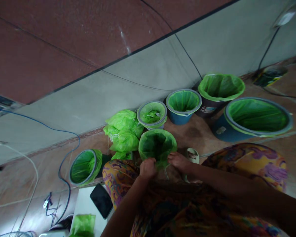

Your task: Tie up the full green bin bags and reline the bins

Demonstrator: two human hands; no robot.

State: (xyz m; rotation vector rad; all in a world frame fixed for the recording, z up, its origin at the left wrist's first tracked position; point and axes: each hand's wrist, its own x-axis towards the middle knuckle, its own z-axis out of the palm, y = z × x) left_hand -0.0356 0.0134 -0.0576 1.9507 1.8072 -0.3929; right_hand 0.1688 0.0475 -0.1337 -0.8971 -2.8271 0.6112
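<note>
Right in front of me, between my knees, stands a bin lined with a green plastic bag (144,141), its edge turned out over the rim. At the near left side of that rim, my left hand (148,168) is closed on the bag's edge. My right hand (179,162) pinches the same bag at the near right side. Loose plastic and a pale string hang between the two hands. The bin's own wall is hidden by the bag and my hands.
Behind stand a small bin (152,125) holding crumpled green plastic, a blue lined bin (179,118), a dark lined bin (207,107) and a large blue bin (227,130). Filled green bags (124,136) and another lined bin (95,164) lie left, near a phone (101,200) and cables.
</note>
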